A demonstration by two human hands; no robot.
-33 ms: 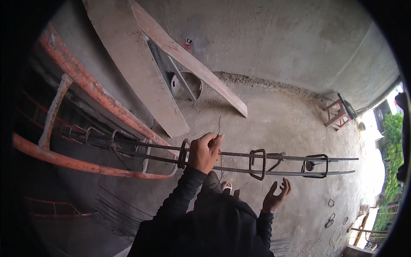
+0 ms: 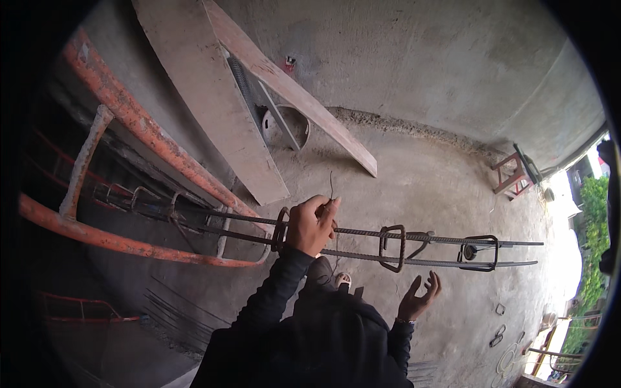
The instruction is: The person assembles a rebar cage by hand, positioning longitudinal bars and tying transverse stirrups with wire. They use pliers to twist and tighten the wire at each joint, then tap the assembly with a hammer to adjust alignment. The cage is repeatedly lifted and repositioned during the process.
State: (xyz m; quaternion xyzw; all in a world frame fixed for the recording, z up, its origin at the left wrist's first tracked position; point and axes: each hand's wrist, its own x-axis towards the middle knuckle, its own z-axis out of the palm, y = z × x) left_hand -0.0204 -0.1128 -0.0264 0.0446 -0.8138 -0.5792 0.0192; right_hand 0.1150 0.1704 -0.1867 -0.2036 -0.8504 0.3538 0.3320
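A rebar cage (image 2: 356, 257) of long ribbed steel bars, ringed by square stirrups, runs left to right before me. My left hand (image 2: 312, 225) is over the bars, just right of a rusty stirrup (image 2: 279, 229). Its thumb and fingers are pinched on a thin tie wire (image 2: 332, 180), which stands up above the fingertips. A thin strand also hangs below the bars. My right hand (image 2: 419, 297) is held below the bars, fingers spread and curved, with nothing in it. Nearest to it is another stirrup (image 2: 392, 248).
An orange metal frame (image 2: 149, 142) supports the cage's left part. Boards (image 2: 213, 116) lean on the wall, with a round pale object (image 2: 268, 126) behind. A red stool (image 2: 512, 173) stands far right. Loose stirrups (image 2: 497, 336) and thin rods (image 2: 174, 313) lie on the floor.
The whole view has shifted very slightly. My left hand still pinches the wire, and my right hand keeps its spread pose.
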